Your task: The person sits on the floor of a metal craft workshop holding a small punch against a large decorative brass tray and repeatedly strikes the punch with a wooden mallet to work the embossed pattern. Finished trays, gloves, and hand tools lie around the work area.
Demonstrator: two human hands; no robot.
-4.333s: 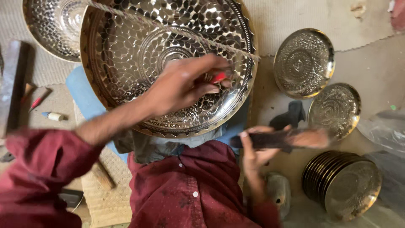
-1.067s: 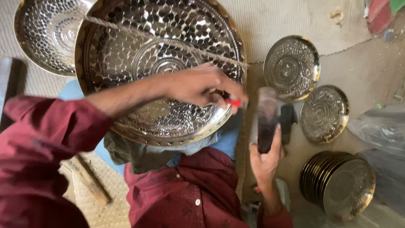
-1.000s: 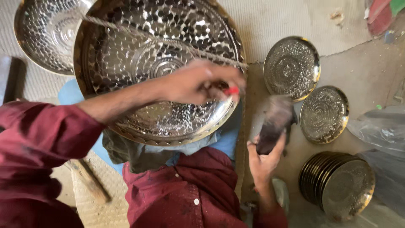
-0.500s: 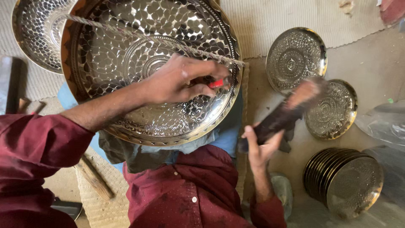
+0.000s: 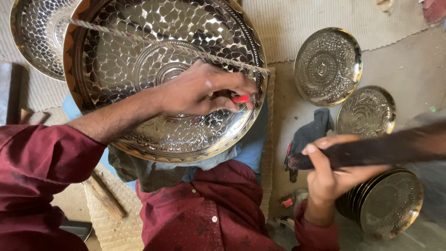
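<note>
A: Item one, left hand (image 5: pixel 195 90)?
B: Fingers closed on a red-tipped punch (image 5: pixel 241 98), tip set at four o'clock on the large embossed tray (image 5: pixel 139 60), which leans on the lap; a twisted cord (image 5: pixel 153 42) crosses it.
A: Right hand (image 5: pixel 334 174)?
B: Fingers wrapped round a dark hammer (image 5: pixel 371 151), now swung out toward three o'clock, blurred; half a second ago it angled higher. Judged mid-stroke.
A: Surroundings?
B: Two small plates (image 5: pixel 327 65) at one o'clock, a stack (image 5: pixel 390 204) at four, on the floor.

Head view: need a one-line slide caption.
Left hand presses a red-tipped tool against a large embossed metal tray while the right hand grips a dark hammer.
</note>
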